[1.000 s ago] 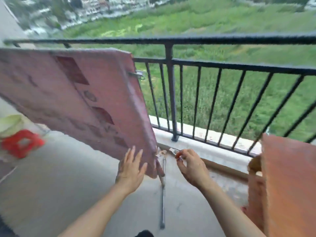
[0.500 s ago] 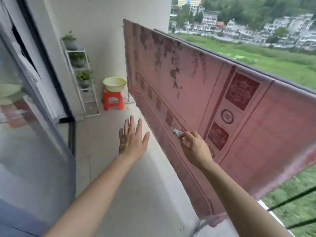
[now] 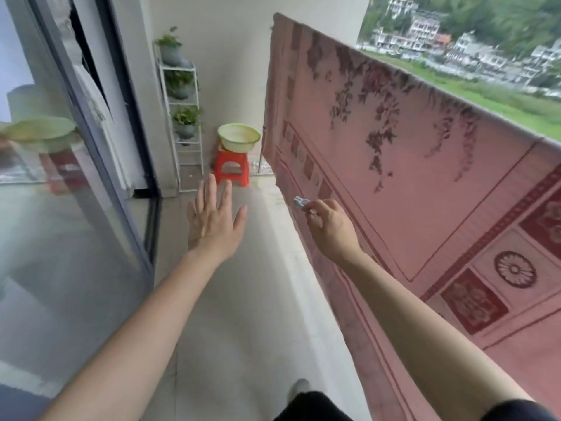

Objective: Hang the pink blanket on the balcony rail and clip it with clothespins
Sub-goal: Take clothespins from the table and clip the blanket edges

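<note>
Pink patterned blanket (image 3: 409, 165) hangs draped over the balcony rail, so we judge the hanging done. Our right hand (image 3: 331, 229) pinches a small white plastic clothespin (image 3: 300, 203) just beside the cloth; our left hand (image 3: 214, 221) is spread flat, empty. Clipping remains; we see no pins attached.

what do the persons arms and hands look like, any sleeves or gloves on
Both forearms are bare with no sleeves in view. The left hand and right hand wear no gloves, and no rings, watch or bracelet show on them.
</note>
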The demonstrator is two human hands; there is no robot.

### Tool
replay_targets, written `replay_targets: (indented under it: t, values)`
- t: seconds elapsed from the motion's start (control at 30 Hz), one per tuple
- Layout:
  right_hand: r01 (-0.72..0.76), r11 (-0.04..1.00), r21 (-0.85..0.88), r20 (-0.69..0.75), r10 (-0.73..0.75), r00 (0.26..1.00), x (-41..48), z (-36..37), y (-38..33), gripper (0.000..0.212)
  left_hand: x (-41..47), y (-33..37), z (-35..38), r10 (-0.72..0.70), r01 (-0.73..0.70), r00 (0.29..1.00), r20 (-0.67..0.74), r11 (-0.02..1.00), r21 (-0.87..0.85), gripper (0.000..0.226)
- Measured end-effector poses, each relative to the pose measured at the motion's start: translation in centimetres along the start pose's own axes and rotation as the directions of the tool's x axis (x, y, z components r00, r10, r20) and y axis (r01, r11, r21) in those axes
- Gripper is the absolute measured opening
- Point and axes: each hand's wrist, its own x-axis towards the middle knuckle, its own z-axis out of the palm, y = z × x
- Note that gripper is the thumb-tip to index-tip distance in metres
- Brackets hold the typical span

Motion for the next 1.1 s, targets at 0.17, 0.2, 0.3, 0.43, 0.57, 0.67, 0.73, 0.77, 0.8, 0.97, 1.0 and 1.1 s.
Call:
replay_targets:
  t: [0.17,0.2,0.3,0.43,0.57,0.67,0.73,0.77,0.8,0.97,1.0,1.1]
  values:
    - [-0.041,0.998,0.043,0.0,0.041,0.999,9.3,6.4,2.8,0.015,8.7,-1.9,4.0,-0.023,0.022,1.0,0.013,0.997,0.077,0.064]
    - [-0.051,0.996,0.067,-0.011,0.052,0.999,11.5,7.8,3.7,0.013,10.9,-2.3,5.1,-0.022,0.02,1.0,0.02,0.996,0.083,0.064]
    - [-0.074,0.986,0.152,-0.045,0.082,0.996,18.6,11.6,6.3,0.014,18.9,-2.8,8.5,-0.018,0.011,0.998,0.061,0.993,0.116,0.065]
    - [-0.127,0.959,0.254,-0.1,0.156,0.983,29.3,14.5,9.0,0.024,30.5,-2.7,10.8,-0.004,-0.01,0.995,0.103,0.99,0.14,0.065]
    - [-0.126,0.947,0.297,-0.095,0.16,0.982,40.0,17.5,9.8,0.034,40.5,-4.1,11.2,0.003,-0.014,0.997,0.073,0.989,0.146,0.065]
    - [-0.097,0.951,0.292,-0.067,0.122,0.99,47.2,20.8,9.1,0.042,46.7,-6.8,12.0,-0.026,0.019,0.999,0.048,0.989,0.144,0.066]
    - [-0.069,0.953,0.294,-0.059,0.09,0.994,52.0,23.7,8.7,0.042,51.1,-9.0,12.9,-0.046,0.042,0.999,0.028,0.991,0.13,0.066]
    - [-0.053,0.953,0.298,-0.059,0.074,0.996,54.5,25.3,8.4,0.041,53.5,-10.2,13.5,-0.052,0.049,0.998,0.022,0.99,0.129,0.066]
    - [-0.043,0.952,0.302,-0.062,0.065,0.996,57.0,26.8,8.2,0.039,55.9,-11.5,14.0,-0.052,0.048,0.998,0.021,0.99,0.134,0.066]
    - [-0.08,0.949,0.306,-0.109,0.118,0.987,68.6,32.9,7.1,0.044,69.0,-16.8,16.5,-0.036,0.03,0.998,0.046,0.992,0.124,0.066]
    - [-0.099,0.944,0.315,-0.115,0.142,0.983,70.7,33.7,7.0,0.044,71.5,-17.5,16.9,-0.028,0.021,0.998,0.058,0.993,0.117,0.067]
    - [-0.144,0.934,0.327,-0.119,0.192,0.974,76.5,35.3,7.2,0.043,78.8,-18.6,18.0,0.017,-0.026,0.996,0.082,0.994,0.109,0.067]
